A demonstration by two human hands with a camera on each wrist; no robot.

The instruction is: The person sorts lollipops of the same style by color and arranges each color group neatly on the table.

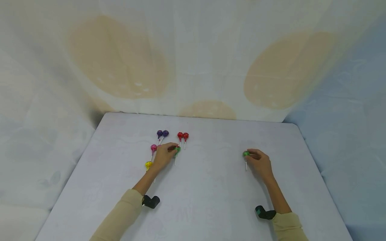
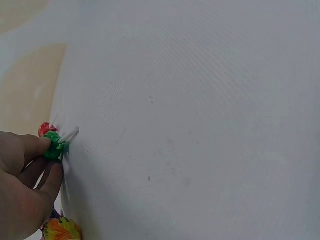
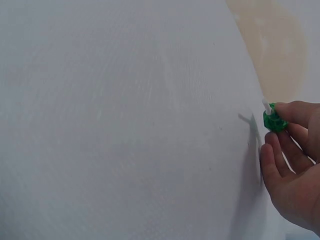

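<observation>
My left hand (image 1: 165, 154) pinches the head of a green lollipop (image 1: 178, 149) that lies on the white table (image 1: 199, 187), its stick pointing toward me. The left wrist view shows that green lollipop (image 2: 53, 143) between thumb and fingers, with a red one (image 2: 46, 128) just behind it. My right hand (image 1: 258, 162) pinches a second green lollipop (image 1: 246, 154) at the table's right middle. In the right wrist view this green lollipop (image 3: 274, 121) sits at the fingertips (image 3: 287, 111), stick up.
Two purple lollipops (image 1: 162, 134) and two red lollipops (image 1: 182, 135) lie in pairs behind my left hand. A pink lollipop (image 1: 153, 147) and a yellow one (image 1: 148, 164) lie to its left. Cloth walls close in the table on three sides.
</observation>
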